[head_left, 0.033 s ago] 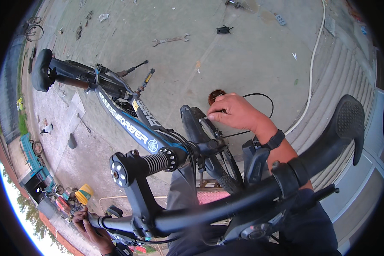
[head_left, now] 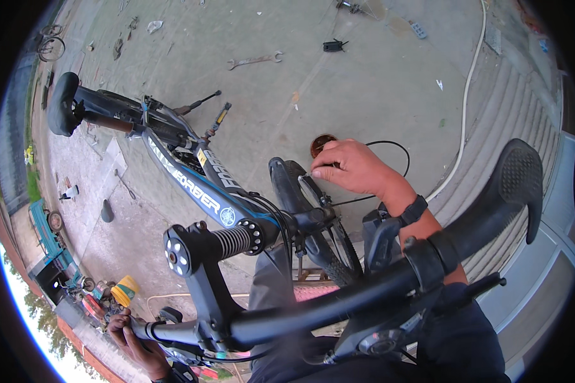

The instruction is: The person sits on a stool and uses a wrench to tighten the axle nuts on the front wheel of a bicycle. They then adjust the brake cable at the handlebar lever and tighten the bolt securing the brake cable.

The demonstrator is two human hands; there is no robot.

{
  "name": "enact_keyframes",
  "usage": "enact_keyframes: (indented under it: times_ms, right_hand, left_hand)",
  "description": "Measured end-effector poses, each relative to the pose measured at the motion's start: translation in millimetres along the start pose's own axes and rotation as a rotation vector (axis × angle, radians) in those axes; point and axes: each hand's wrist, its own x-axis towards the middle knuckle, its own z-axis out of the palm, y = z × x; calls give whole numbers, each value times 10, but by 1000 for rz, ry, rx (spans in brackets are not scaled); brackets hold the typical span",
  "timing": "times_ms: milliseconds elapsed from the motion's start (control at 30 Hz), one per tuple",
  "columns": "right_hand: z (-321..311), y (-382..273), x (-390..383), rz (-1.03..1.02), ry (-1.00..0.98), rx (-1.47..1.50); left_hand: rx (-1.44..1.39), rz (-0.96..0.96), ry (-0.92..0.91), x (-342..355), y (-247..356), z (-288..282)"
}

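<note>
A dark bicycle frame (head_left: 191,182) with white lettering stretches from the saddle (head_left: 62,105) at the far left to the handlebar (head_left: 287,324) close in front of me. My left hand (head_left: 136,348) is closed round the handlebar's left end. Beyond the bar, my right hand (head_left: 348,167) pinches with thumb and forefinger beside the front wheel (head_left: 342,246), at the front brake arm (head_left: 306,185). What the pinch holds is too small to make out. A thin black cable (head_left: 407,156) loops out from behind that hand. A round reddish-brown thing (head_left: 321,143) on the ground is partly covered by it.
On the concrete lie a large open-ended wrench (head_left: 255,60), a small black object (head_left: 334,46) and a pale blue piece (head_left: 418,30). A white hose (head_left: 469,96) runs before the steps (head_left: 505,121) at right. Far left are a teal cart (head_left: 48,236) and a yellow bucket (head_left: 125,290).
The handlebar's right end has shifted very slightly. Both hands keep their places and grips.
</note>
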Motion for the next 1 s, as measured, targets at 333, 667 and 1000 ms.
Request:
enact_keyframes:
  times_ms: [333,667,1000]
  right_hand:
    - [-509,-695,-488,12,150,15]
    - [-307,-954,-949,-256,54,128]
    - [119,-1276,-765,-697,264,-64]
  left_hand:
    - [-288,30,30,50,-204,-35]
    - [-357,235,19,140,-516,-60]
    - [145,766,-14,215,-774,-232]
